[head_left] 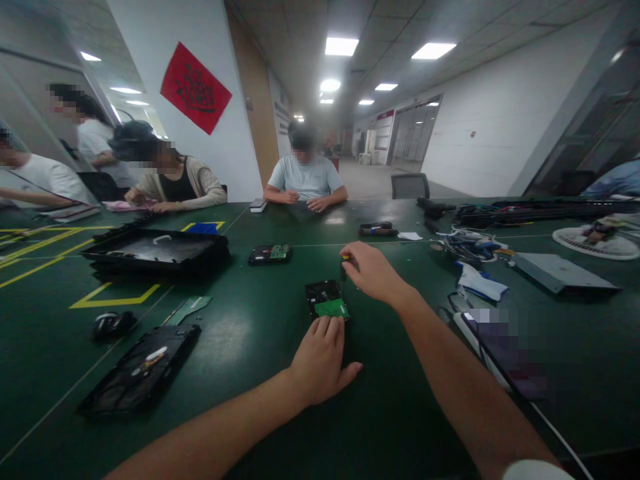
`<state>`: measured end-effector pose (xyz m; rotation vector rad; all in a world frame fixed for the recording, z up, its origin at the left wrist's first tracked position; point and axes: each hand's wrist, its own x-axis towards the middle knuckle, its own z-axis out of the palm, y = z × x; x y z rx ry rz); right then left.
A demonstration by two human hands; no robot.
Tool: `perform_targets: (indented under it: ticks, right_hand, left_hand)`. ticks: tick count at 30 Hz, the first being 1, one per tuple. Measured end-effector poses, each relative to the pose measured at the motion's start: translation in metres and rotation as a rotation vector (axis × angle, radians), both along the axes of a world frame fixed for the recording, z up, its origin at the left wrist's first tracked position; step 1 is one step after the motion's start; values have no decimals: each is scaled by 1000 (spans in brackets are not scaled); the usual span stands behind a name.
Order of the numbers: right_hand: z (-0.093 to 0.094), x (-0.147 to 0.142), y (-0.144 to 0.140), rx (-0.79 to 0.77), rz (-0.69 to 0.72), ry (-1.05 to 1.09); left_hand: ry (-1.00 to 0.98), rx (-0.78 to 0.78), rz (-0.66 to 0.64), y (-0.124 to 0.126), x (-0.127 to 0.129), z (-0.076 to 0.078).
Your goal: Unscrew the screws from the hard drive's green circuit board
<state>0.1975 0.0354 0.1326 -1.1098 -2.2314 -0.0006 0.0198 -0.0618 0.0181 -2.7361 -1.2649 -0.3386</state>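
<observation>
In front of me on the green table lies a hard drive (325,291) with a green circuit board facing up. My left hand (320,353) rests on its near edge, fingers stretched over the board and thumb spread out to the right. Just past the drive's right side, my right hand (370,270) is closed around a small screwdriver (345,257). A bit of yellow on the handle shows between the fingers, and its thin shaft points down. Whether the tip touches the drive, I cannot tell. Farther back lies a second hard drive (270,254).
At left are a stack of black trays (155,247), a black mouse (113,325) and a black casing (143,370). To the right lie a phone-like device (500,353), a glove (481,283), a metal box (565,272) and cables (470,245). Across the table sits a person (306,177).
</observation>
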Motion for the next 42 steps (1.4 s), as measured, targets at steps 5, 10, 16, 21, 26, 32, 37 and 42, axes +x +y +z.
perform_targets:
  ticks: [5, 10, 16, 21, 26, 32, 37, 42]
  right_hand:
    - [-1, -1, -1, 25, -45, -5]
    - [3, -1, -3, 32, -22, -13]
    - [3, 2, -1, -18, 9, 35]
    - [0, 3, 1, -71, 35, 93]
    - [-1, 0, 0, 24, -37, 64]
    - [-2, -1, 1, 6, -14, 85]
    - [-4, 0, 4, -21, -15, 110]
    - [-3, 1, 2, 2, -59, 56]
  left_hand:
    - [-23, -1, 1, 1, 0, -4]
    - [-30, -17, 7, 0, 1, -1]
    - [-40, -30, -3, 0, 0, 1]
    - [-24, -30, 1, 0, 0, 2]
    - [-29, -36, -2, 0, 0, 3]
    - [-15, -42, 3, -1, 0, 5]
    - [-18, -38, 4, -1, 0, 5]
    - [-12, -23, 3, -1, 0, 2]
